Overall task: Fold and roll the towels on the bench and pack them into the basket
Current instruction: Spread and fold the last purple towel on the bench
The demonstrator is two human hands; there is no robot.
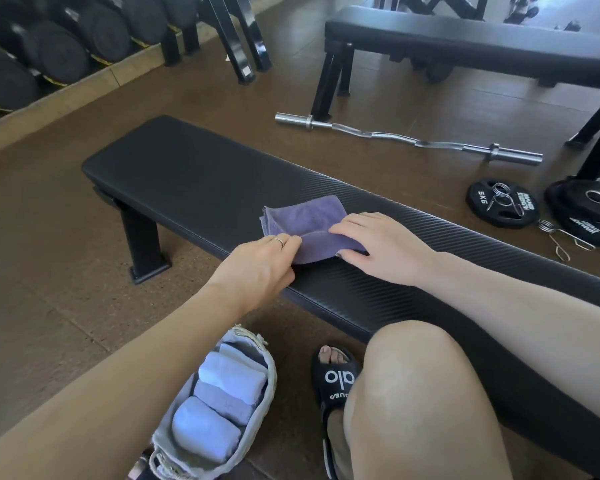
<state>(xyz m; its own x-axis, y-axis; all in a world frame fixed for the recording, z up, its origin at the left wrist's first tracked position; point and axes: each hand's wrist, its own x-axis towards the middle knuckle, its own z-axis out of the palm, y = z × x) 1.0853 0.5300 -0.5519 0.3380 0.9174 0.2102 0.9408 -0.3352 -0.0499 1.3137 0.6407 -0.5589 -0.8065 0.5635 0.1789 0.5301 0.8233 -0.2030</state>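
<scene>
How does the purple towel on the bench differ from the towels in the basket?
Colour: the purple towel is dark purple; the basket towels are pale blue-lavender.
Form: the purple towel lies flat and folded; the basket towels are rolled.
Place: the purple towel is on the bench with the left hand pinching it and the right hand pressing it; the basket towels sit packed in the basket on the floor, untouched.
All look like soft cloth.

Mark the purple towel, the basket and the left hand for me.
purple towel (303,220): head view, on its flat upper layer.
basket (272,374): head view, on its pale right rim.
left hand (260,265): head view, on the back of the hand pinching the towel's edge.
</scene>
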